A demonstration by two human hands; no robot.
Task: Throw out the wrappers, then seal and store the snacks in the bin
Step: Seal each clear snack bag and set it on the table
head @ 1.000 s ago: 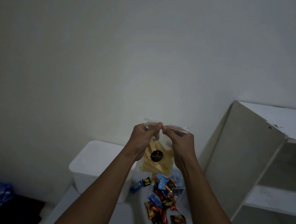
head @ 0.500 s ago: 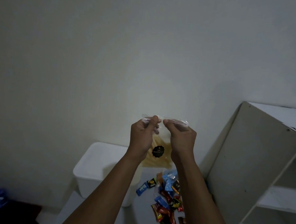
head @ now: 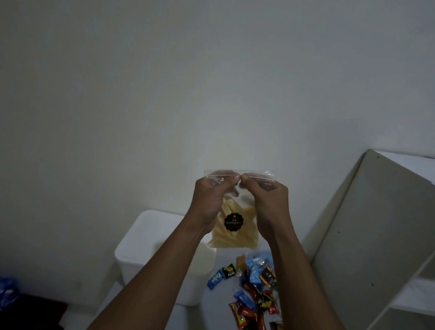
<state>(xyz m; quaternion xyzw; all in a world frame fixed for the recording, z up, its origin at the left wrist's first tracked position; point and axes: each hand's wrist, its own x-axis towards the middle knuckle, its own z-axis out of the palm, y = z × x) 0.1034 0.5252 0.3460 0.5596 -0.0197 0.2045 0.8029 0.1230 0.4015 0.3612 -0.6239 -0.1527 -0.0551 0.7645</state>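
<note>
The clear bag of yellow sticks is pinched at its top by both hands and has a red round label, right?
No: the head view shows the label black, not red. The left hand and right hand do pinch the clear bag at its top edge.

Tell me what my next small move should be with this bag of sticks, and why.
Probably slide both pinches outward along the top strip to press it shut. Your left hand and right hand pinch the clear bag at the strip's middle, thumbs nearly meeting, and its ends stick out past them. Whether it is sealed, I cannot tell.
</note>
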